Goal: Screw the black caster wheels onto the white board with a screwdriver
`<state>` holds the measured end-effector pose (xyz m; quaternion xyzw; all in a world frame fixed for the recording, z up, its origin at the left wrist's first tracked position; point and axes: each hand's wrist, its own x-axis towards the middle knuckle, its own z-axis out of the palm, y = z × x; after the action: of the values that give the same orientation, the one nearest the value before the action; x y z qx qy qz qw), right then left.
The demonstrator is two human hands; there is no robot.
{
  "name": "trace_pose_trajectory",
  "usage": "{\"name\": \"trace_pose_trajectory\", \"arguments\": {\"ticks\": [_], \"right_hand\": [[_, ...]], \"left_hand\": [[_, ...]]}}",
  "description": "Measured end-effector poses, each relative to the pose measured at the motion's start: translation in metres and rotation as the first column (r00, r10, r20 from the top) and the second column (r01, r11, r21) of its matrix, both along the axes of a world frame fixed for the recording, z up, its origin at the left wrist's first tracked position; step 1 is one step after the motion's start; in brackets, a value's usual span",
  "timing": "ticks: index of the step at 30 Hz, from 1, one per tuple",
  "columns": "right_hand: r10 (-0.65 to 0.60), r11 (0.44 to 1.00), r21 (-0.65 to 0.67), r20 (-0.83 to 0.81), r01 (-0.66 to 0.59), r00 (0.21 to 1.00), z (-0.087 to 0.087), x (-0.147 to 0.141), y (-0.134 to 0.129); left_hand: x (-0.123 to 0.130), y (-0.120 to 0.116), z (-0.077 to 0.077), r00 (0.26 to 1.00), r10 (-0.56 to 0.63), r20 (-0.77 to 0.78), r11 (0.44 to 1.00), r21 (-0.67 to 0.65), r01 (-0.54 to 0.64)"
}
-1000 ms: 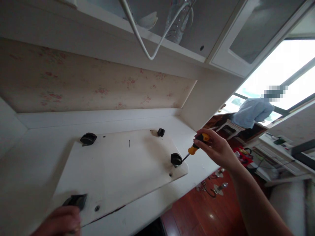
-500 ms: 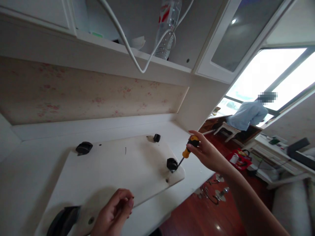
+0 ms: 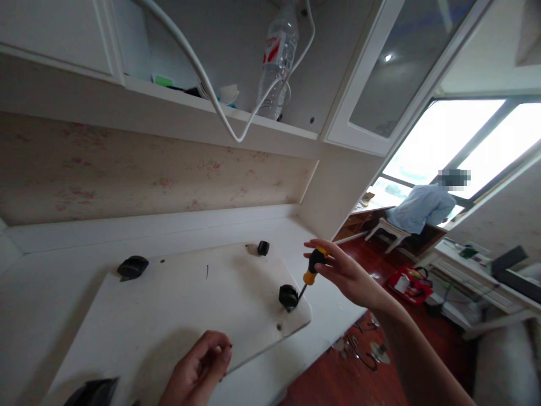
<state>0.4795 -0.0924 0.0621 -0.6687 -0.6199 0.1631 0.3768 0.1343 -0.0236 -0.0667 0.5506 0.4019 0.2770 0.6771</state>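
My right hand (image 3: 342, 273) holds a yellow-and-black screwdriver (image 3: 315, 265) by its handle. The shaft slants down to the base of a black caster wheel (image 3: 288, 296) at the right end of a white board (image 3: 181, 304). Over the board's near edge, my left hand (image 3: 200, 363) is closed, thumb against fingertips, with a tiny dark bit at the pinch that I cannot make out. Other black casters stand on the board: one at the far left (image 3: 132, 267), a smaller-looking one at the far right (image 3: 262, 248), and one cut off at the near left (image 3: 93, 392).
The board lies on a white desktop (image 3: 327, 307) under a cabinet shelf (image 3: 169, 96). A white cable (image 3: 211, 93) hangs down before a plastic bottle (image 3: 276, 62). To the right, a person (image 3: 422, 208) sits by the window; a red bag (image 3: 408, 285) rests on the floor.
The whole view has shifted a little. My right hand and the screwdriver handle have tilted slightly, with the fingers more stretched; the shaft stays at the same caster. My left hand keeps its pinch.
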Motion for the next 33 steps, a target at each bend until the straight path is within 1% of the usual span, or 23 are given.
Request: {"name": "trace_pose_trajectory", "arguments": {"ticks": [2,4,6,7,11,12,13,14,16,17,18,19,21,22,23,24,25,27,28,29,30,32,33], "right_hand": [[-0.084,0.996,0.043,0.010,0.083,0.996,-0.003,0.003,0.000],[-0.244,0.965,0.114,0.079,0.234,0.967,-0.007,0.003,0.000],[-0.347,0.930,0.167,0.117,0.326,0.930,-0.009,0.002,-0.002],[-0.340,0.932,0.169,0.107,0.320,0.934,-0.010,0.000,-0.003],[-0.067,0.994,0.085,-0.087,0.074,0.994,-0.012,-0.004,-0.011],[-0.047,0.996,0.074,-0.109,0.056,0.993,-0.012,-0.005,-0.011],[-0.088,0.993,0.074,-0.091,0.095,0.992,-0.013,-0.006,-0.011],[-0.172,0.981,0.088,-0.043,0.175,0.984,-0.014,-0.007,-0.010],[-0.369,0.923,0.146,0.073,0.356,0.927,-0.015,-0.008,-0.006],[-0.422,0.900,0.169,0.104,0.402,0.901,-0.016,-0.009,-0.005],[-0.419,0.901,0.171,0.104,0.398,0.902,-0.016,-0.009,-0.004],[-0.359,0.927,0.147,0.074,0.346,0.930,-0.016,-0.009,-0.004],[-0.158,0.984,0.078,-0.054,0.162,0.986,-0.017,-0.008,-0.005],[-0.076,0.995,0.058,-0.118,0.083,0.990,-0.017,-0.007,-0.006],[-0.043,0.998,0.048,-0.154,0.051,0.987,-0.017,-0.006,-0.007],[-0.069,0.996,0.048,-0.150,0.077,0.986,-0.018,-0.005,-0.007],[-0.144,0.987,0.059,-0.105,0.150,0.984,-0.018,-0.005,-0.007],[-0.344,0.934,0.117,0.043,0.337,0.938,-0.018,-0.005,-0.006],[-0.407,0.909,0.145,0.101,0.392,0.908,-0.018,-0.006,-0.005],[-0.415,0.905,0.159,0.123,0.395,0.901,-0.017,-0.007,-0.006],[-0.368,0.925,0.148,0.108,0.351,0.924,-0.016,-0.008,-0.006],[-0.181,0.979,0.096,-0.003,0.180,0.984,-0.015,-0.010,-0.009],[-0.103,0.990,0.086,-0.056,0.107,0.993,-0.014,-0.011,-0.010]], "left_hand": [[0.007,-0.001,0.001,1.000,0.015,0.014,1.000,-0.004,-0.015],[0.012,0.001,-0.001,0.999,-0.035,0.021,0.999,0.001,0.035],[0.015,0.005,-0.004,0.996,-0.092,0.009,0.996,0.003,0.092],[0.015,0.007,-0.005,0.994,-0.111,-0.002,0.994,-0.001,0.111],[0.016,0.011,-0.005,0.993,-0.116,-0.029,0.993,-0.012,0.116],[0.017,0.010,-0.004,0.992,-0.119,-0.032,0.993,-0.009,0.119],[0.018,0.010,-0.002,0.992,-0.121,-0.035,0.993,-0.005,0.120],[0.019,0.009,0.000,0.992,-0.123,-0.038,0.992,-0.003,0.122],[0.022,0.008,0.003,0.991,-0.130,-0.041,0.991,-0.004,0.130],[0.024,0.007,0.005,0.990,-0.132,-0.040,0.991,-0.008,0.132],[0.025,0.007,0.006,0.990,-0.132,-0.039,0.991,-0.013,0.132],[0.026,0.007,0.006,0.991,-0.128,-0.037,0.992,-0.016,0.128],[0.028,0.007,0.006,0.991,-0.125,-0.038,0.992,-0.021,0.125],[0.028,0.007,0.005,0.991,-0.126,-0.041,0.992,-0.023,0.125],[0.029,0.007,0.005,0.991,-0.128,-0.044,0.992,-0.025,0.127],[0.029,0.007,0.005,0.990,-0.130,-0.048,0.991,-0.025,0.129],[0.030,0.008,0.005,0.990,-0.135,-0.051,0.991,-0.027,0.134],[0.031,0.008,0.006,0.988,-0.140,-0.059,0.990,-0.020,0.139],[0.031,0.008,0.007,0.988,-0.143,-0.064,0.990,-0.017,0.143],[0.032,0.008,0.008,0.987,-0.143,-0.069,0.990,-0.019,0.142],[0.033,0.008,0.010,0.988,-0.140,-0.072,0.990,-0.023,0.138],[0.034,0.009,0.012,0.988,-0.130,-0.078,0.991,-0.038,0.128],[0.035,0.009,0.014,0.989,-0.126,-0.079,0.991,-0.045,0.123]]}}
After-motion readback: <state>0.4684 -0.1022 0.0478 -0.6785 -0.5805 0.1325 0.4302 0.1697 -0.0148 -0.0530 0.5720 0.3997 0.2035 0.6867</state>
